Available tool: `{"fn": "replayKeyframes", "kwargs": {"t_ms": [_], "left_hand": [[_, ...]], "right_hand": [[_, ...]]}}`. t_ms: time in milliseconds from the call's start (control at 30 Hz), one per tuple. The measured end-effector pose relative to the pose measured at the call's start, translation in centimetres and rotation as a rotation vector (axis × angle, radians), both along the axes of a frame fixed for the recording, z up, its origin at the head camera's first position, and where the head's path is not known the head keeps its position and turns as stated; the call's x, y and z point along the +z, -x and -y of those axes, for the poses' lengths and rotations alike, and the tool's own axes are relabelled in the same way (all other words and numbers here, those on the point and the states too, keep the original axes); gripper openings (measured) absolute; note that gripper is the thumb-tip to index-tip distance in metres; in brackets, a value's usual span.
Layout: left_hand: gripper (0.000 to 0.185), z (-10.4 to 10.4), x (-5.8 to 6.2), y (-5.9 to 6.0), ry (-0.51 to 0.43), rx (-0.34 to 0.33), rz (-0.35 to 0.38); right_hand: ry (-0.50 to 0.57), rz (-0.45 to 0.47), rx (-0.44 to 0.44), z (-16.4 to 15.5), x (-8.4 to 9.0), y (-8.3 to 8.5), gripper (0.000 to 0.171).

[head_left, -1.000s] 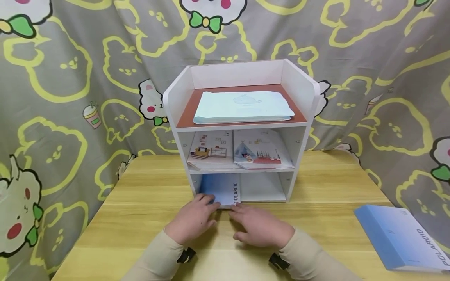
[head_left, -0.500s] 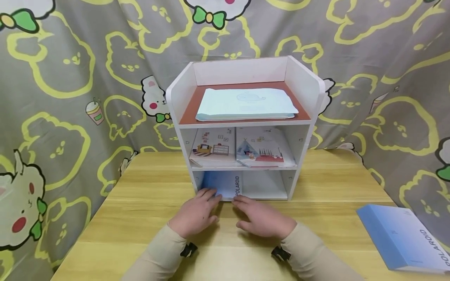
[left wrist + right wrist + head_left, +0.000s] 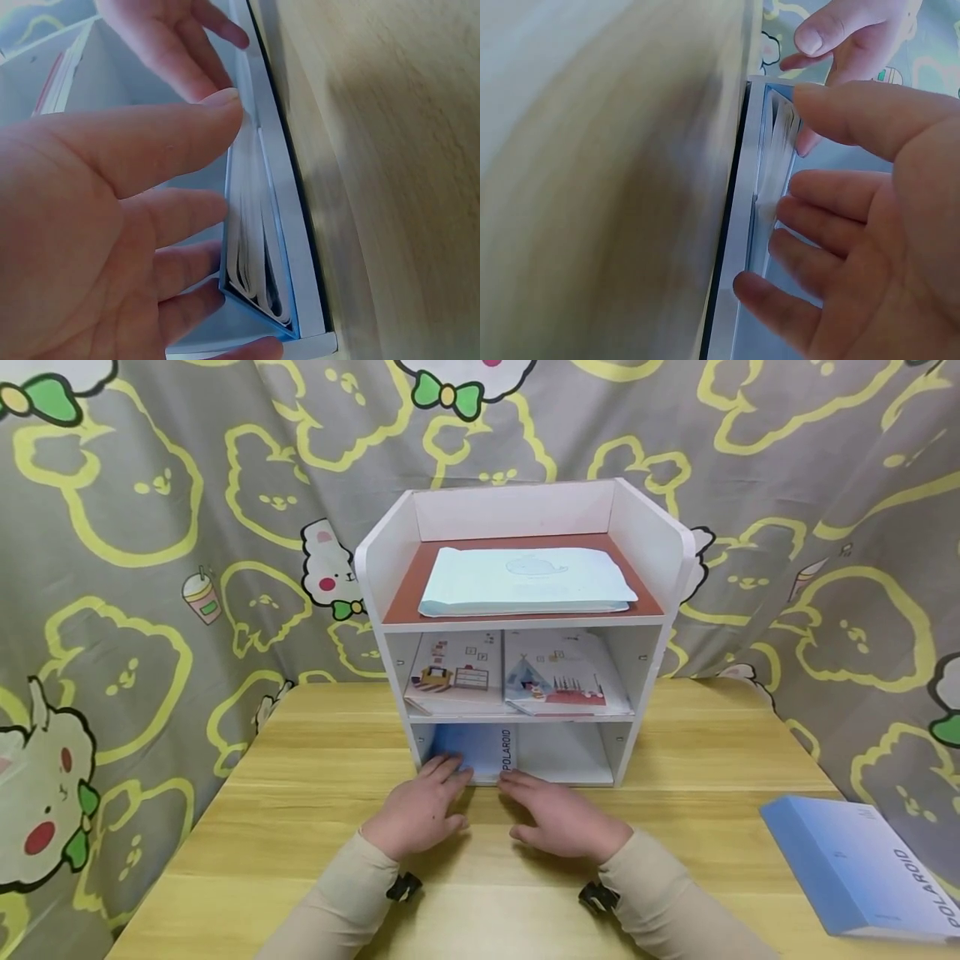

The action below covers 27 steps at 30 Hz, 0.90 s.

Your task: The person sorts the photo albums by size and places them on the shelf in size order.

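Observation:
A blue POLAROID photo album [image 3: 482, 745] lies flat in the left half of the bottom compartment of the small white shelf [image 3: 522, 624]. My left hand [image 3: 422, 806] is at the album's front left, fingers extended along its near edge. My right hand [image 3: 564, 816] reaches the album's front right corner with extended fingers. In the left wrist view, the album's page edges [image 3: 247, 225] stand close to level with the shelf's front lip. Neither hand curls round anything. Fingers partly hide the album's front edge, and the shelf above covers its back.
Illustrated books [image 3: 455, 675] fill the middle shelf, and a pale booklet with a whale drawing [image 3: 525, 578] lies on top. Another blue POLAROID album [image 3: 862, 868] lies on the wooden table [image 3: 315, 760] at the right. A patterned curtain [image 3: 247, 485] hangs behind.
The album has slid deeper into the bottom compartment; its front edge stuck out past the shelf before. Both hands have moved forward with it. The head view has shifted slightly.

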<state>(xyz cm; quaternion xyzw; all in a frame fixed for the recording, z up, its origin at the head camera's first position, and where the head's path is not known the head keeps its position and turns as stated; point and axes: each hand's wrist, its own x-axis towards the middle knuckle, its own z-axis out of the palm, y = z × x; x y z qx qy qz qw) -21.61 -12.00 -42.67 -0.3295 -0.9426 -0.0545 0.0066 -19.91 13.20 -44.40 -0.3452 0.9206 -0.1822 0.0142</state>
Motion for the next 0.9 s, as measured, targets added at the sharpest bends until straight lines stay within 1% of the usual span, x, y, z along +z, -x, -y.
{"fn": "replayKeyframes", "kwargs": {"t_ms": [233,400,567,733,800,900], "left_hand": [[0.073,0.3,0.0,-0.1,-0.012,0.000,0.024],[0.072,0.2,-0.1,-0.3,-0.004,0.012,0.032],[0.068,-0.2,0.4,-0.7,-0.022,0.018,0.050],[0.067,-0.9,1.0,-1.2,-0.039,-0.008,0.066],[0.068,-1.4,1.2,-1.4,-0.045,-0.028,0.076],[0.069,-2.2,1.3,-1.6,-0.031,-0.045,0.095]], "right_hand": [[-0.017,0.030,0.019,0.1,-0.2,0.2,0.069],[-0.021,0.045,0.030,0.0,-0.2,0.2,0.068],[-0.012,0.052,0.028,-0.7,0.2,-0.2,0.064],[-0.009,0.064,0.002,-2.6,1.0,-1.1,0.063],[-0.009,0.065,-0.020,-3.9,1.3,-1.7,0.062],[-0.010,0.054,-0.065,-6.7,1.6,-2.5,0.061]]}}
